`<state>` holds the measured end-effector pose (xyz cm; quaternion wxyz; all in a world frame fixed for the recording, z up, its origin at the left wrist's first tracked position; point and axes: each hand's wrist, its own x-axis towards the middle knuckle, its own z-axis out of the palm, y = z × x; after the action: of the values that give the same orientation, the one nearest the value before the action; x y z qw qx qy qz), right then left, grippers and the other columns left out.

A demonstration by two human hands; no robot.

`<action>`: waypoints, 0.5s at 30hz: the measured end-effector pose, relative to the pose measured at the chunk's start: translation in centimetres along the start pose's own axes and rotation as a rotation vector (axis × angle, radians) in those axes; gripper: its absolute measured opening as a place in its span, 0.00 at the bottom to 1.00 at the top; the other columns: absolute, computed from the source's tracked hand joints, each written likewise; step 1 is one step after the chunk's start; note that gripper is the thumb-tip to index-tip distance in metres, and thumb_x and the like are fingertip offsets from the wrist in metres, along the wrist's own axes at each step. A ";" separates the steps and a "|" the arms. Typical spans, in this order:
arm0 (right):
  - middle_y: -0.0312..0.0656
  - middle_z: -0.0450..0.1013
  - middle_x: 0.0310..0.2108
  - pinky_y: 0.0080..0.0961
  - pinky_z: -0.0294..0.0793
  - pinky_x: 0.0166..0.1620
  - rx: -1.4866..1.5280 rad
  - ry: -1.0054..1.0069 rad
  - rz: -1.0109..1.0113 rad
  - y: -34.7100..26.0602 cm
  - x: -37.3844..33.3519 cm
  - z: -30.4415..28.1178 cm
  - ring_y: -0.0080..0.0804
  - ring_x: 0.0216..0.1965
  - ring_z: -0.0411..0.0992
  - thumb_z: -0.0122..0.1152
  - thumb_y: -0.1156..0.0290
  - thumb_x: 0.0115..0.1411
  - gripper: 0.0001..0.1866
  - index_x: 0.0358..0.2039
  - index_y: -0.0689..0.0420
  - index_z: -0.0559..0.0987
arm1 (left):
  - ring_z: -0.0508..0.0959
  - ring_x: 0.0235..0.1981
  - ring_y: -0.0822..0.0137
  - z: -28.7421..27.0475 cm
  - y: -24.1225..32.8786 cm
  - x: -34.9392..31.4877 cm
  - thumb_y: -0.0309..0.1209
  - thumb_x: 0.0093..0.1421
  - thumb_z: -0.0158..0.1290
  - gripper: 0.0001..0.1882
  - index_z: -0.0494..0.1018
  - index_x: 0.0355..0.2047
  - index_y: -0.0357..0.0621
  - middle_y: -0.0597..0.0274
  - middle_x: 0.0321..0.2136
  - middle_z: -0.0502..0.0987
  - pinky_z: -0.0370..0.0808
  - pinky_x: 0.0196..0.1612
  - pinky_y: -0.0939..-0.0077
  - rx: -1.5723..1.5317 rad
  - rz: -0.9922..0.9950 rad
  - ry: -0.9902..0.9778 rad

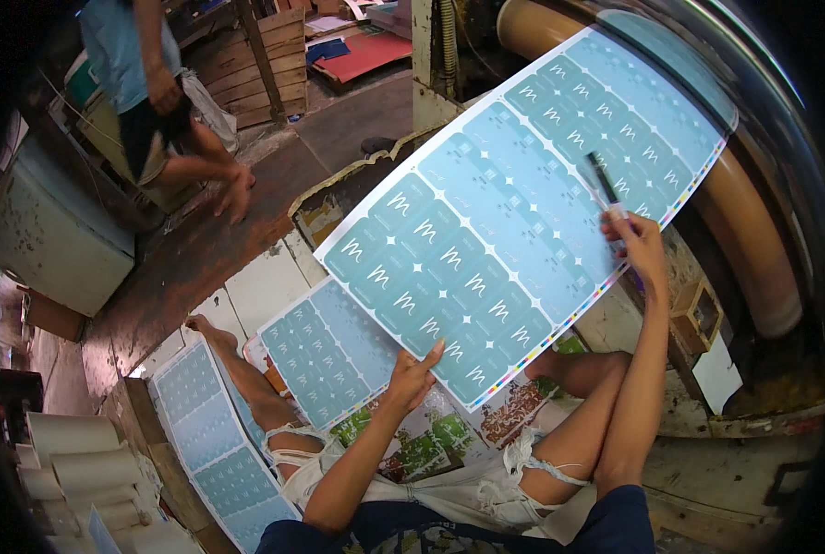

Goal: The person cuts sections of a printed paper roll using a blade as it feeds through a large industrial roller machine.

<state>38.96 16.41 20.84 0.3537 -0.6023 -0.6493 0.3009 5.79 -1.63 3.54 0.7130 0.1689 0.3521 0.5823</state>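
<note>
A long printed sheet [523, 222] in pale blue and teal, with rows of label shapes, stretches from the upper right down toward my lap. Its near edge is pinched in my left hand [412, 379], the thumb on top and the fingers beneath. My right hand [632, 242] is over the sheet's right edge, closed round a slim black tool with a pale end [603, 175]; its exact kind is unclear. Below the held sheet lies a second printed sheet [315, 355], partly covered by it. Another printed sheet [205, 415] rests by my left leg.
The held sheet's far end meets a shiny curved machine cover [740, 55] and large brown rollers [745, 245]. A small wooden box [696, 316] sits right of my forearm. Another person [154, 102] is at the upper left. Rolled pale sheets [80, 462] are stacked lower left.
</note>
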 end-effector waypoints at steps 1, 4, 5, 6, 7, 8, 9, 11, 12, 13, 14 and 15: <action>0.34 0.77 0.27 0.18 0.68 0.27 0.100 0.115 0.008 1.3 0.7 -0.9 0.18 0.27 0.72 0.58 0.54 0.61 0.19 0.35 0.59 0.83 | 0.77 0.46 0.65 0.1 0.5 -0.5 0.25 0.63 0.52 0.19 0.64 0.53 0.34 0.56 0.47 0.73 0.78 0.50 0.67 0.003 -0.050 0.007; 0.35 0.77 0.29 0.17 0.70 0.30 0.235 0.334 0.015 3.0 2.1 -2.1 0.18 0.29 0.72 0.56 0.55 0.63 0.19 0.36 0.60 0.82 | 0.76 0.46 0.68 -0.4 0.8 -1.3 0.24 0.62 0.53 0.18 0.66 0.52 0.37 0.58 0.47 0.74 0.77 0.51 0.70 0.005 -0.077 0.025; 0.36 0.77 0.29 0.16 0.70 0.31 0.269 0.441 0.014 3.2 2.4 -2.4 0.18 0.29 0.72 0.56 0.56 0.64 0.19 0.36 0.61 0.82 | 0.76 0.45 0.68 -0.6 0.7 -1.6 0.24 0.62 0.53 0.17 0.66 0.52 0.37 0.59 0.46 0.74 0.77 0.50 0.70 0.007 -0.055 0.034; 0.36 0.77 0.29 0.16 0.70 0.31 0.266 0.442 0.015 3.3 2.7 -2.7 0.18 0.29 0.72 0.56 0.56 0.64 0.19 0.36 0.61 0.82 | 0.76 0.45 0.68 -0.9 0.5 -1.7 0.24 0.62 0.53 0.17 0.66 0.52 0.37 0.59 0.46 0.74 0.77 0.50 0.70 0.005 -0.057 0.033; 0.36 0.77 0.30 0.16 0.70 0.31 0.267 0.515 0.003 3.4 2.9 -3.1 0.17 0.29 0.71 0.56 0.55 0.64 0.20 0.37 0.62 0.81 | 0.76 0.45 0.68 -1.2 0.3 -1.8 0.24 0.62 0.54 0.17 0.66 0.51 0.38 0.59 0.45 0.74 0.78 0.49 0.71 0.021 -0.044 0.043; 0.36 0.77 0.30 0.16 0.70 0.31 0.266 0.590 -0.009 3.6 3.0 -3.5 0.17 0.29 0.71 0.57 0.54 0.63 0.22 0.39 0.63 0.81 | 0.76 0.44 0.68 -1.4 0.1 -1.9 0.24 0.62 0.54 0.17 0.67 0.50 0.39 0.59 0.45 0.74 0.78 0.48 0.71 0.037 -0.032 0.052; 0.37 0.76 0.29 0.15 0.68 0.28 0.254 0.655 -0.056 3.2 3.0 -3.5 0.16 0.27 0.70 0.57 0.55 0.64 0.21 0.39 0.63 0.81 | 0.76 0.44 0.68 -1.7 0.0 -2.1 0.24 0.62 0.54 0.17 0.67 0.50 0.39 0.59 0.45 0.74 0.78 0.48 0.71 0.038 -0.036 0.046; 0.36 0.76 0.28 0.15 0.68 0.26 0.230 0.722 -0.060 2.9 3.1 -3.5 0.16 0.25 0.69 0.57 0.55 0.64 0.20 0.40 0.62 0.81 | 0.76 0.44 0.68 -2.5 0.1 -2.5 0.24 0.61 0.55 0.17 0.66 0.50 0.38 0.59 0.44 0.74 0.79 0.48 0.71 0.074 -0.042 0.135; 0.36 0.76 0.28 0.15 0.67 0.24 0.196 0.791 -0.070 2.5 3.0 -4.1 0.15 0.23 0.68 0.56 0.55 0.64 0.20 0.40 0.61 0.81 | 0.76 0.44 0.68 -2.7 0.4 -2.6 0.24 0.61 0.55 0.17 0.66 0.50 0.38 0.59 0.44 0.74 0.79 0.48 0.71 0.070 -0.053 0.114; 0.36 0.76 0.26 0.15 0.66 0.22 0.145 0.876 -0.088 2.3 3.1 -4.2 0.15 0.19 0.67 0.55 0.56 0.64 0.19 0.38 0.60 0.82 | 0.76 0.44 0.67 -3.0 1.0 -2.8 0.24 0.61 0.54 0.18 0.65 0.51 0.37 0.58 0.44 0.74 0.79 0.48 0.70 0.085 -0.058 0.107; 0.36 0.76 0.26 0.15 0.66 0.22 0.130 0.892 -0.085 2.2 3.3 -4.6 0.15 0.19 0.67 0.55 0.56 0.64 0.19 0.38 0.60 0.82 | 0.76 0.43 0.67 -3.2 1.5 -3.0 0.23 0.61 0.54 0.19 0.64 0.52 0.36 0.57 0.44 0.74 0.79 0.48 0.70 0.099 -0.063 0.099; 0.37 0.76 0.25 0.16 0.66 0.21 0.150 0.934 -0.063 2.1 3.3 -5.0 0.17 0.18 0.68 0.54 0.56 0.65 0.19 0.36 0.62 0.81 | 0.76 0.43 0.67 -3.2 2.0 -3.2 0.23 0.61 0.54 0.19 0.64 0.52 0.36 0.57 0.44 0.74 0.79 0.48 0.70 0.100 -0.073 0.079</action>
<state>44.15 19.75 22.32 0.6593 -0.6261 -0.4151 0.0330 1.85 -4.71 3.59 0.7100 0.1680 0.4146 0.5439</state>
